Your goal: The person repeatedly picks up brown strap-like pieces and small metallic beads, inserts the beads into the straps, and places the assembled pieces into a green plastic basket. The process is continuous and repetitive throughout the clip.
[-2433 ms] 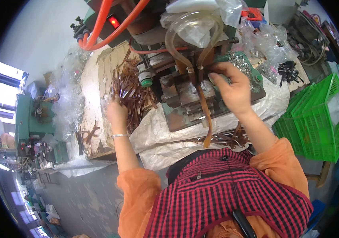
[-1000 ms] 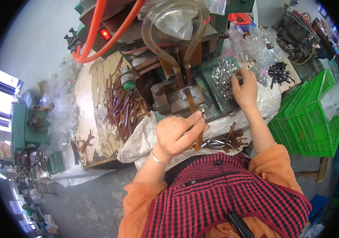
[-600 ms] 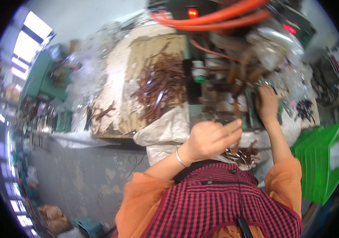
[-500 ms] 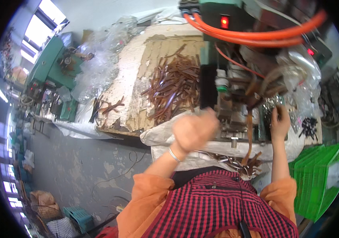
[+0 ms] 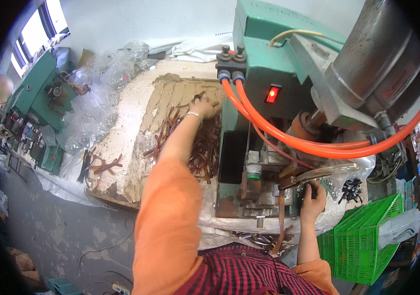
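My left hand [image 5: 204, 108] reaches over the far end of a pile of brown leather-like strips [image 5: 205, 152]. Its fingers look apart, touching a strip there; no strip is clearly lifted. Beside the right side of the bench press [image 5: 259, 189], my right hand [image 5: 312, 202] has its fingers curled together near small shiny metal pieces. Whatever it pinches is too small and dark to name. A long brown strip [image 5: 281, 216] hangs from the front of the press, down to more strips and scraps on the white cloth below.
Thick orange air hoses [image 5: 308, 142] arch over the press beneath a metal cylinder [image 5: 382, 64]. Small black pieces [image 5: 351, 191] lie at the right, above stacked green crates [image 5: 362, 241]. Clear plastic bags [image 5: 92, 108] and another green machine [image 5: 42, 93] stand at the left.
My left hand has moved from in front of the press, forward and left to the far end of the strip pile. The right hand stays beside the press, and the view has shifted.
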Action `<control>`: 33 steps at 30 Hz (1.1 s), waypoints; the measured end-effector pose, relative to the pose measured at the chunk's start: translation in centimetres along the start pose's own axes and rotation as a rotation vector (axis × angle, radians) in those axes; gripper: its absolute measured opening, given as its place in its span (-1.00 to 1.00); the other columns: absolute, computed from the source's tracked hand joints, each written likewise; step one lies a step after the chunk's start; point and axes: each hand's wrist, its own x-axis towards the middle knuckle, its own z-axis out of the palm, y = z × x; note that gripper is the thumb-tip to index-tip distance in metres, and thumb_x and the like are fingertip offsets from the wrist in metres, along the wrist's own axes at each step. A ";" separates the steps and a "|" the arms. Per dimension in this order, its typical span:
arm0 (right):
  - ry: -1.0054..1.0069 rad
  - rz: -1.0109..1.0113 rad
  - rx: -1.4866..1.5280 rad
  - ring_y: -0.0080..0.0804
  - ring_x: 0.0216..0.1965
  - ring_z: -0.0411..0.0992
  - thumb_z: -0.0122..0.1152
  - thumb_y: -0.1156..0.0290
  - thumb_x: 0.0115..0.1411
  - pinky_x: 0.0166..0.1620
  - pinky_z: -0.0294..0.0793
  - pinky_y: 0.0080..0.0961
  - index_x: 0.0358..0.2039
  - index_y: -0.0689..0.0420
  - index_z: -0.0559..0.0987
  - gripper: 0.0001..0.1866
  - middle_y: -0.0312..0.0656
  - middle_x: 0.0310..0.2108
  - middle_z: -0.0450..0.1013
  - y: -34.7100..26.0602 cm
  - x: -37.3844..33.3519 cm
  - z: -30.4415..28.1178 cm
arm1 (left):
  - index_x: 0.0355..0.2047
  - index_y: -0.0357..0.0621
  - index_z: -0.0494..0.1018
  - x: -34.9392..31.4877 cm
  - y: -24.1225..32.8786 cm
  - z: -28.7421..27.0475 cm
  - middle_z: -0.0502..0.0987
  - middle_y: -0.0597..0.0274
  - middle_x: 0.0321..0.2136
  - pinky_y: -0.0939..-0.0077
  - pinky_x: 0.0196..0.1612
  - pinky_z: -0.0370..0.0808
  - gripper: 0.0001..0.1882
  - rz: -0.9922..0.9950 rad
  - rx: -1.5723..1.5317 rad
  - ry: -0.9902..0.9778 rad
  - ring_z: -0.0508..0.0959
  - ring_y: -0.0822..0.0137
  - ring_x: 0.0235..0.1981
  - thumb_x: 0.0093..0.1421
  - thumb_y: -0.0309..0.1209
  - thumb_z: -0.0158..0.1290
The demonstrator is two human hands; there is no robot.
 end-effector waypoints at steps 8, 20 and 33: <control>0.032 0.020 0.016 -0.31 -0.20 0.52 0.33 0.53 0.23 -0.07 0.49 -0.44 -0.18 0.24 0.66 -0.84 -0.15 -0.23 0.58 -0.9 0.0 -0.4 | 0.29 0.28 0.40 -15.1 0.2 -7.7 0.34 0.09 0.34 -0.28 0.32 0.21 -0.31 0.144 0.308 0.024 0.39 -0.18 0.26 0.20 0.17 0.12; -0.195 -0.010 0.646 -0.49 -0.17 0.55 0.35 0.56 0.20 -0.05 0.50 -0.55 -0.05 0.26 0.58 -0.71 -0.20 -0.22 0.60 -13.4 0.9 1.0 | -0.19 0.03 0.71 -25.2 4.5 -5.4 0.64 0.22 -0.07 0.18 0.07 0.46 -0.76 0.253 0.167 0.202 0.54 0.06 -0.07 0.10 -0.32 0.28; -0.317 0.233 0.837 -0.44 -0.01 0.52 0.25 0.58 0.21 0.11 0.47 -0.45 0.21 0.31 0.40 -0.46 -0.12 -0.11 0.58 -18.2 0.0 -2.2 | -0.04 -0.33 0.59 -38.7 18.2 -9.8 0.68 0.05 -0.05 0.40 0.02 0.58 -0.76 0.494 -0.931 0.788 0.68 0.24 -0.12 0.31 -0.53 0.13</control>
